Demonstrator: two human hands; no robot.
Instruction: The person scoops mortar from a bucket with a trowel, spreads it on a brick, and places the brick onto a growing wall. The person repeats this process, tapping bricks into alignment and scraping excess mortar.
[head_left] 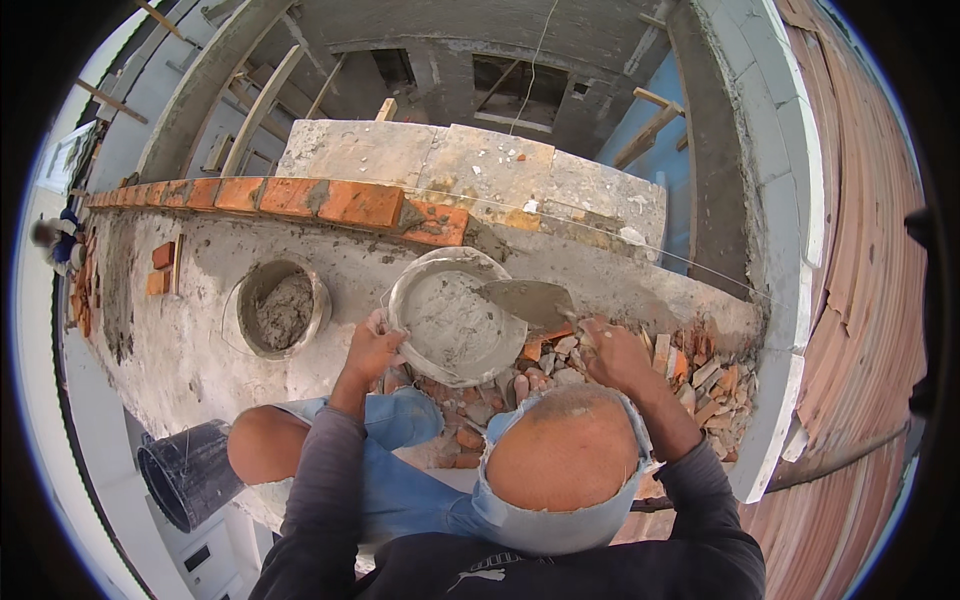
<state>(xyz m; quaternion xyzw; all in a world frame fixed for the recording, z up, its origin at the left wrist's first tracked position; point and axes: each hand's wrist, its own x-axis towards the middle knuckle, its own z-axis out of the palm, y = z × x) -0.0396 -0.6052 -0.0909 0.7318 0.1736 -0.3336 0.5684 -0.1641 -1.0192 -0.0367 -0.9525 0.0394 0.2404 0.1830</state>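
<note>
A white bucket [408, 290] of wet grey mortar [455, 325] stands between my hands. My left hand [374, 347] is closed at its left rim, where the wire handle meets it. In my right hand [612, 352] is a trowel [532, 302], gripped by its handle. The trowel's broad, mortar-smeared blade reaches left over the bucket's right rim, above the mortar. Beyond the bucket runs a course of orange bricks [362, 204] with mortar in its joints. A taut string passes along it, and the row's right end is near the bucket.
Another mortar bucket [283, 308] is to the left, near two loose bricks [160, 268]. A black bucket [187, 474] lies at lower left. Brick rubble [705, 390] is piled at right, beside a pale wall edge [790, 400]. Another person [62, 240] is at far left. Beyond the slab, the level drops.
</note>
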